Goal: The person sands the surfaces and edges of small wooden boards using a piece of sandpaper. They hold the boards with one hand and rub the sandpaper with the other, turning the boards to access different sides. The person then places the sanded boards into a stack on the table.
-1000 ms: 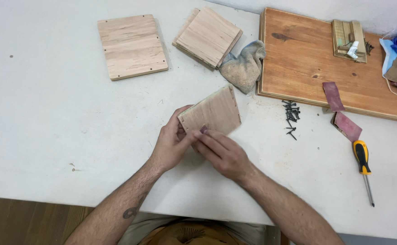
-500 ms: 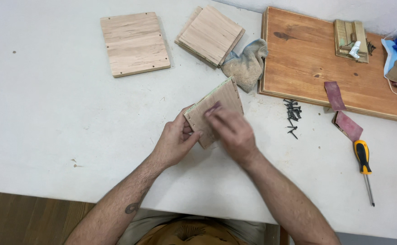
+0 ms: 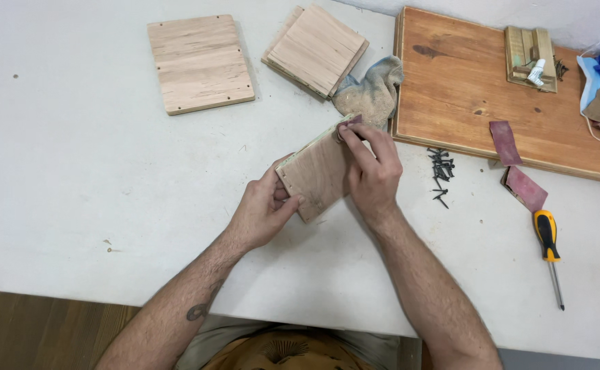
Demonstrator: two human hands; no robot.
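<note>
My left hand (image 3: 262,209) grips the near corner of a small square wooden panel (image 3: 317,175) that lies tilted on the white table (image 3: 74,171). My right hand (image 3: 373,171) lies over the panel's right side and pinches a small reddish piece of sandpaper (image 3: 350,123) against the panel's far corner. Small holes run along the panel's edges.
A larger wooden panel (image 3: 200,63) and a stack of square panels (image 3: 317,49) lie at the back. A dusty rag (image 3: 370,92) rests beside a brown board (image 3: 464,82). Black screws (image 3: 440,175), sandpaper pieces (image 3: 523,186) and a yellow-handled screwdriver (image 3: 548,247) lie to the right.
My right hand slid the sandpaper from the panel's near edge across its face to the far corner. The left hand kept its hold while the panel turned slightly.
</note>
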